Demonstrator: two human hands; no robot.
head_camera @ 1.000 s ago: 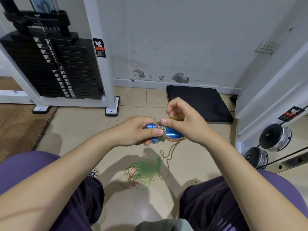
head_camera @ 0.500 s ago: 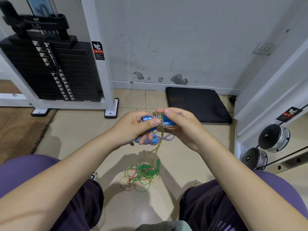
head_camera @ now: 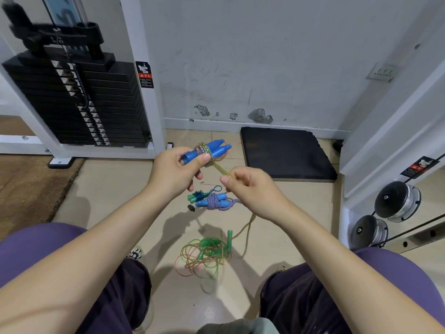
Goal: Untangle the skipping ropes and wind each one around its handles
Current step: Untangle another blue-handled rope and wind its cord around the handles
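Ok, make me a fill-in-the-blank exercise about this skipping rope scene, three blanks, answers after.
1. The left hand grips a pair of ___ handles.
2. The right hand pinches the ___ rope.
3. The tangled green rope lies on the ___.

Answers: blue; yellow; floor

Pair of blue handles [head_camera: 207, 150]: held side by side, tips up and to the right, gripped in the left hand [head_camera: 175, 171]. Yellowish rope [head_camera: 218, 166]: several turns round the handles, then taut down to the right hand [head_camera: 250, 189], which pinches it; the slack appears to trail below that hand. Wound blue-handled rope [head_camera: 214, 201]: purple-white cord, lying below and between the hands. Green-orange rope [head_camera: 204, 255]: loose tangled coil, well below both hands.
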